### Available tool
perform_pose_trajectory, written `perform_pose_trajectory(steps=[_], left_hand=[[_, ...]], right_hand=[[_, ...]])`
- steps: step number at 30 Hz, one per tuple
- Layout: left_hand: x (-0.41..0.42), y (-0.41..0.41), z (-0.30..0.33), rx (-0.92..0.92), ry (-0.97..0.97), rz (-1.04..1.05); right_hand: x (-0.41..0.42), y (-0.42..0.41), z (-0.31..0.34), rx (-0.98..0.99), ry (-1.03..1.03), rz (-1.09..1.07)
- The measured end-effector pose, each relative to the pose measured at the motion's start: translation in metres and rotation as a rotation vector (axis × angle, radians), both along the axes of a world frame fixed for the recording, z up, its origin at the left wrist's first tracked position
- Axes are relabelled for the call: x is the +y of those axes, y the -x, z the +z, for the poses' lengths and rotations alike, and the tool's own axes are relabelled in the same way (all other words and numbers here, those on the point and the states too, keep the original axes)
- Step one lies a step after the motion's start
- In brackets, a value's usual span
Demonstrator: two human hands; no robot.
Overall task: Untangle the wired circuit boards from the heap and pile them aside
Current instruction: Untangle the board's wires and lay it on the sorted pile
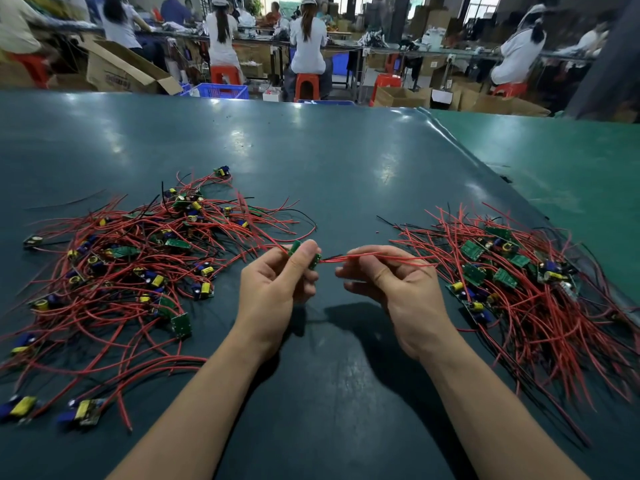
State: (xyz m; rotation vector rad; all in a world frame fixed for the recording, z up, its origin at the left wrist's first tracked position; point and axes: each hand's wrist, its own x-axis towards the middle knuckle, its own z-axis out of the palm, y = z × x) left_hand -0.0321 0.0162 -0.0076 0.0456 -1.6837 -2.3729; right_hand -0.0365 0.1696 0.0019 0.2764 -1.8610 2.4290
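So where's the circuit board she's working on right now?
In the head view it sits mid-table between the two heaps: the circuit board is gripped in the left hand, while the right hand pinches its red wires.

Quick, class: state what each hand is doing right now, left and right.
Left hand: closed, gripping a small green circuit board.
Right hand: closed, pinching that board's red wires.

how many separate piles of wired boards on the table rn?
2. A loose tangled heap on the left and a tidier pile on the right. One more board is off the table, held in the left hand.
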Motion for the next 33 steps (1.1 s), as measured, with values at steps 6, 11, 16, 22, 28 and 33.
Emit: perform_pose_trajectory(steps=[6, 11, 16, 22, 28, 33], left_hand=[[-0.003, -0.001, 0.000, -0.003, -0.037, -0.026], [-0.006, 0.001, 0.009, 0.037, -0.221, 0.104], [-0.030, 0.007, 0.015, 0.056, -0.455, 0.316], [-0.022, 0.009, 0.010, -0.021, -0.510, 0.214], [-0.034, 0.012, 0.007, 0.066, -0.551, 0.340], [-0.017, 0.004, 0.008, 0.038, -0.226, 0.233]], right_hand=[[-0.003, -0.007, -0.001, -0.035, -0.068, 0.222], [-0.009, -0.006, -0.001, -0.063, -0.190, 0.064], [0.004, 0.004, 0.008, -0.142, 0.260, -0.097], [0.009, 0.005, 0.013, -0.286, 0.527, -0.042], [0.014, 0.007, 0.014, -0.407, 0.677, 0.010], [0.016, 0.008, 0.014, -0.418, 0.745, 0.041]])
